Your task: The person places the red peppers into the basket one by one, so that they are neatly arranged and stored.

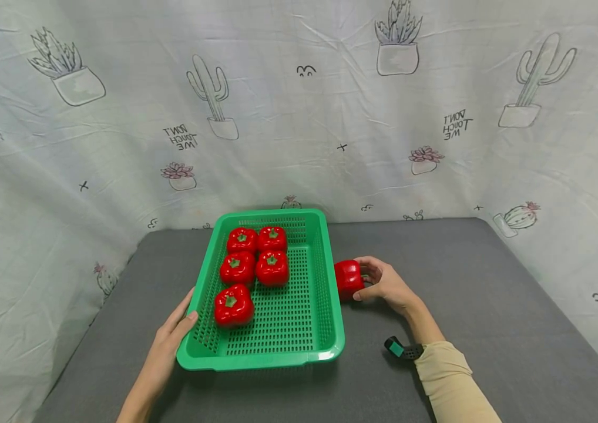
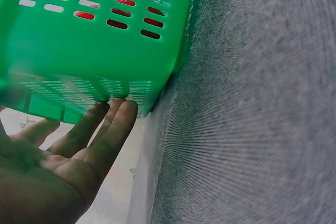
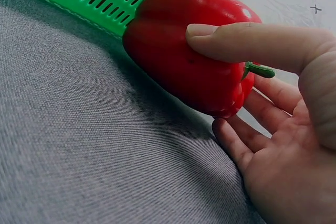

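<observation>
A green slotted plastic basket (image 1: 299,317) holds several red bell peppers, grouped toward its left side with green stems up. My left hand (image 1: 169,338) is at the basket's left side, its thumb over the rim and its fingers against the outer wall. In the left wrist view, the fingertips (image 2: 126,109) meet that slotted wall low down. Outside the basket's right wall, another red bell pepper (image 3: 184,51) lies on its side, stem toward my palm. My right hand (image 1: 390,288) grips it, thumb on one side and fingers around the other.
Everything rests on a grey cloth-covered table (image 1: 489,305). A pale curtain (image 1: 278,106) printed with potted cacti hangs behind and at both sides. On the right wrist is a black strap (image 1: 410,351) with a small green-faced device.
</observation>
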Available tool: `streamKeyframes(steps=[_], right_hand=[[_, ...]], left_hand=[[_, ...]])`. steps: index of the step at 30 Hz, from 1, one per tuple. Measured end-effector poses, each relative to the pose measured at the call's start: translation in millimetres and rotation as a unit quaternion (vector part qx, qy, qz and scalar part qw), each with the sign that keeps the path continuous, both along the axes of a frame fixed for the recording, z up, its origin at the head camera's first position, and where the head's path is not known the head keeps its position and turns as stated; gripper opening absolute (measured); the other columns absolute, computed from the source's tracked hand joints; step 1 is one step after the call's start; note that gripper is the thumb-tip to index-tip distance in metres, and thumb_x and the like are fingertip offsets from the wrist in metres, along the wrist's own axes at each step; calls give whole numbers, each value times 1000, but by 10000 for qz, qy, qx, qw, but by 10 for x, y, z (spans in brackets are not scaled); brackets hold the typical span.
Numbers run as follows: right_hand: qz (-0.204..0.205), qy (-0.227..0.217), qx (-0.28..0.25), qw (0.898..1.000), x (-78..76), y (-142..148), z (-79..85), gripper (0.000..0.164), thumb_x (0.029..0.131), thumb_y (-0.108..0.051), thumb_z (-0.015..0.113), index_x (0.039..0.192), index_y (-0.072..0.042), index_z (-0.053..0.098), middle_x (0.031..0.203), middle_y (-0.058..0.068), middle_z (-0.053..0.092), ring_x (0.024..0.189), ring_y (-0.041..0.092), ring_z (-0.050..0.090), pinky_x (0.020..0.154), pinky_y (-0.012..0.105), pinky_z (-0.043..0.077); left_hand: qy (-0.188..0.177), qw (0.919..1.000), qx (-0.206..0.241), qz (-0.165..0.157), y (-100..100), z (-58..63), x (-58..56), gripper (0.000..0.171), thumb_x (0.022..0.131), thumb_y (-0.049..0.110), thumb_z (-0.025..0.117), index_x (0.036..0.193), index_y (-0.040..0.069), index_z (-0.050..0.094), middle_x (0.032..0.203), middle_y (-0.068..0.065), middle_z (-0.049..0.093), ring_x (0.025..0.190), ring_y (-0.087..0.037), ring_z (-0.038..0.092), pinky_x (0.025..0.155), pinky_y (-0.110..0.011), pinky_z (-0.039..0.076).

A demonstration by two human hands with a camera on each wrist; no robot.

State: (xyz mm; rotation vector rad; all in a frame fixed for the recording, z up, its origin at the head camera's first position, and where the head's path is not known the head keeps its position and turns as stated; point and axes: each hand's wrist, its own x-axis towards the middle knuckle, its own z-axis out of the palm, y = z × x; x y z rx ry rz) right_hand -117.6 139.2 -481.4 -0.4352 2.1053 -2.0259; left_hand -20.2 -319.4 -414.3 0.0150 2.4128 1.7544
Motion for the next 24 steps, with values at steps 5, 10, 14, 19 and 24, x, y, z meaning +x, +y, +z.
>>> streamKeyframes(steps=[5, 10, 14, 19, 24], right_hand=[[-13, -25, -83, 10000, -6, 7, -7, 70, 70, 4, 84, 132, 0, 53, 126, 17, 57, 113, 33, 53, 92, 40, 45], [-24, -28, -139, 9999, -9, 10, -21, 68, 70, 4, 84, 131, 0, 54, 125, 16, 58, 111, 32, 54, 90, 37, 47], [-39, -18, -197, 9998, -12, 6, -31, 68, 70, 4, 84, 130, 0, 54, 125, 16, 58, 111, 32, 55, 89, 37, 47], [-123, -132, -500, 9986, -9, 13, -27, 66, 72, 7, 80, 131, 3, 52, 125, 16, 58, 111, 29, 56, 88, 36, 48], [-103, -277, -998, 9946, 0, 23, -21, 65, 75, 11, 75, 133, 8, 46, 124, 17, 57, 107, 26, 59, 86, 36, 52]], left_hand=[[-28, 10000, 19, 28, 1, 3, 4, 55, 105, 45, 45, 156, 38, 25, 156, 1, 28, 131, -18, 42, 90, -27, 45], [-29, 10000, 7, 37, -1, -4, 5, 55, 104, 45, 45, 155, 39, 25, 156, 1, 28, 132, -17, 40, 90, -26, 45], [-19, 10000, 7, 38, -7, -15, 9, 55, 104, 45, 45, 155, 39, 25, 156, 2, 28, 132, -18, 39, 90, -25, 44], [-39, 10000, -44, 44, -12, -20, 10, 55, 104, 46, 44, 155, 39, 25, 157, 2, 26, 135, -20, 36, 91, -25, 43], [-58, 9999, -142, 57, -7, -19, 1, 56, 104, 48, 45, 155, 39, 25, 158, 3, 24, 138, -20, 31, 93, -26, 41]])
